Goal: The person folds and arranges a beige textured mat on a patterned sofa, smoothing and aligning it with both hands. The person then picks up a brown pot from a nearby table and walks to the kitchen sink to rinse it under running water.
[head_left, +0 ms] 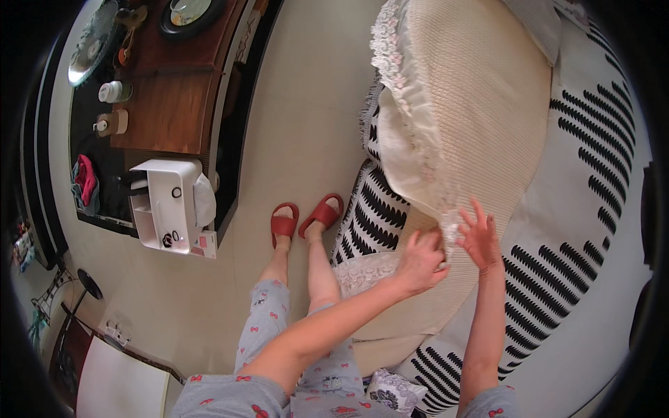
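Note:
A cream quilted cover with a lace edge (pixel 486 104) lies along a sofa, its lace-trimmed side folded back. My left hand (pixel 424 261) has its fingers curled on the bunched lace near the middle of the sofa. Just right of it, my right hand (pixel 480 235) is raised with the fingers spread, beside the lace; whether it touches the lace is hard to tell. Beneath the cover is a black-and-white patterned sofa throw (pixel 381 209) with a fringed edge. Another lace border (pixel 366 271) shows left of my left wrist.
Left of my feet in red slippers (pixel 284 225) stands a dark wooden coffee table (pixel 162 109). It bears a white plastic organizer (pixel 175 209), a pump bottle (pixel 104 125), a jar (pixel 112 92) and a pink cloth (pixel 85 180). A patterned cushion (pixel 394 392) lies near my legs.

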`<move>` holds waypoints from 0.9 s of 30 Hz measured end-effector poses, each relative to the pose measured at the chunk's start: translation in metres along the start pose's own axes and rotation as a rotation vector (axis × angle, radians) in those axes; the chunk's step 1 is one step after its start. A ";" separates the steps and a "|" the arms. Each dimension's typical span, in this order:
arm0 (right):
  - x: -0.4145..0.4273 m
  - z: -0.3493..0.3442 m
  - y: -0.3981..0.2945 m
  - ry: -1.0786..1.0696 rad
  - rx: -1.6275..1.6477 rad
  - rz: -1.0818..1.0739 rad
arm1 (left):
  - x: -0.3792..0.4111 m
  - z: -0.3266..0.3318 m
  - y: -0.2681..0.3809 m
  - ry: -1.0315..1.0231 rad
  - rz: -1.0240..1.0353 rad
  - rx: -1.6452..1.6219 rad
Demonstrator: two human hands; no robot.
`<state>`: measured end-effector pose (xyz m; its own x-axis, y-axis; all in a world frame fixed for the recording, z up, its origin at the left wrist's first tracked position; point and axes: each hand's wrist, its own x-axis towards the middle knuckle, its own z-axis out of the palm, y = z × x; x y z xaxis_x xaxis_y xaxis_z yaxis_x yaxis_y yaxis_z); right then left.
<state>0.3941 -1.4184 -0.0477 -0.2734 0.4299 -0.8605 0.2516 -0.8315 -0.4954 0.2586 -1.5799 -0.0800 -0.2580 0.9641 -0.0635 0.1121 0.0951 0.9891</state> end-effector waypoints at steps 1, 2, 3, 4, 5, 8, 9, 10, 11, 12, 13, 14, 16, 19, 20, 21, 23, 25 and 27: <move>0.007 0.024 -0.012 0.009 -0.290 -0.125 | 0.005 0.011 0.005 -0.004 0.016 0.001; 0.017 0.041 -0.017 0.024 -0.576 -0.254 | 0.008 0.020 0.010 -0.016 0.038 -0.001; 0.028 0.050 -0.016 0.146 -0.866 -0.264 | 0.009 0.028 0.013 -0.055 0.020 -0.017; 0.041 0.059 -0.014 0.263 -1.156 -0.271 | 0.010 0.032 0.016 -0.091 0.000 -0.028; 0.045 0.061 -0.012 0.382 -1.444 -0.271 | 0.010 0.036 0.017 -0.128 -0.018 -0.040; 0.051 0.036 -0.016 0.355 -0.851 -0.354 | 0.015 0.018 -0.018 -0.008 -0.366 -0.301; 0.050 0.028 -0.013 0.343 -0.653 -0.369 | 0.012 0.015 -0.040 0.061 -0.511 -0.423; 0.045 0.026 -0.010 0.387 -0.597 -0.368 | 0.010 0.010 -0.064 0.171 -0.660 -0.385; 0.038 0.027 -0.009 0.369 -0.504 -0.346 | 0.007 0.008 -0.091 0.280 -0.807 -0.346; 0.031 0.035 -0.011 0.349 -0.415 -0.327 | 0.002 0.011 -0.123 0.278 -0.808 -0.192; 0.026 0.040 -0.014 0.331 -0.330 -0.313 | 0.001 0.016 -0.153 0.275 -0.800 -0.042; 0.026 0.041 -0.015 0.330 -0.351 -0.304 | 0.004 0.021 -0.171 0.243 -0.847 0.067; 0.020 0.041 -0.014 0.312 -0.358 -0.328 | 0.019 0.019 -0.184 0.111 -0.940 0.152; 0.013 0.044 -0.018 0.268 -0.352 -0.346 | 0.031 0.000 -0.190 -0.112 -0.881 0.059; 0.013 0.046 -0.018 0.243 -0.350 -0.352 | 0.028 0.006 -0.191 -0.034 -0.738 0.148; 0.014 0.042 -0.017 0.235 -0.354 -0.352 | 0.030 0.004 -0.188 -0.039 -0.667 0.212; 0.017 0.033 -0.013 0.214 -0.362 -0.353 | 0.032 -0.003 -0.183 -0.042 -0.525 0.338; 0.014 0.041 -0.017 0.222 -0.351 -0.378 | 0.028 -0.024 -0.184 0.140 -0.549 0.374; 0.012 0.045 -0.017 0.208 -0.388 -0.355 | 0.017 -0.047 -0.200 0.029 -0.686 0.340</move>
<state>0.3443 -1.4149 -0.0443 -0.2247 0.7529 -0.6186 0.5114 -0.4492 -0.7326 0.1863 -1.5945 -0.2726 -0.4008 0.6551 -0.6404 0.2054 0.7455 0.6341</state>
